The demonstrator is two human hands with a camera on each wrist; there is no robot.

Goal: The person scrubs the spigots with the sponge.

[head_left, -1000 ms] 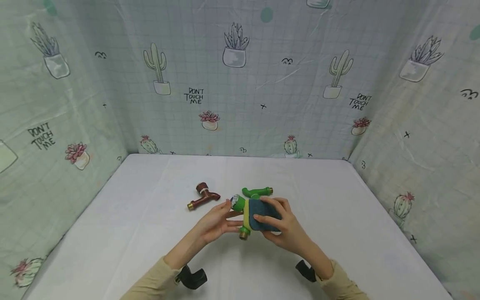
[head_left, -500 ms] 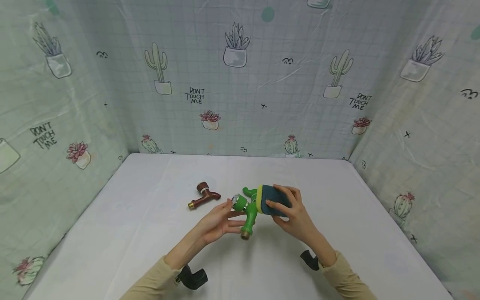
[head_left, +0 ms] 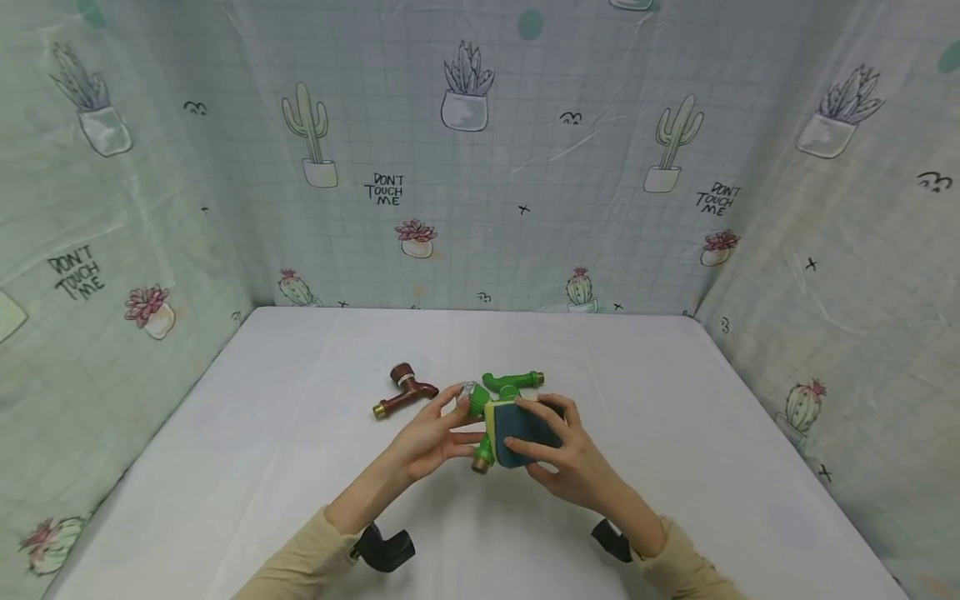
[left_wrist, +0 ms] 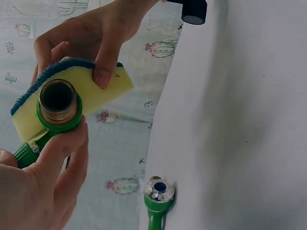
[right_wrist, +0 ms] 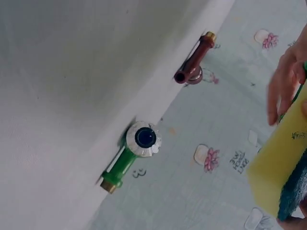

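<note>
In the head view, my left hand (head_left: 431,437) holds a green tap (head_left: 482,454) by its knob, thumb and fingers around it, above the table. My right hand (head_left: 567,454) grips a sponge (head_left: 521,433), yellow with a dark blue scouring side. The sponge lies across the tap's body and hides most of it. From the left wrist view, the tap's brass threaded end (left_wrist: 57,103) faces the camera, with the yellow foam (left_wrist: 88,98) right behind it. The right thumb presses on the foam there.
A second green tap (head_left: 517,381) lies on the white table (head_left: 300,467) behind the hands. To its left is a brown tap (head_left: 405,392). Cactus-print cloth (head_left: 517,167) walls the back and sides. Black wrist devices (head_left: 384,548) sit at both wrists.
The sponge went up and right off the held tap, then came back down and left across its body. My left fingers shifted slightly on the knob. The two lying taps stay put.
</note>
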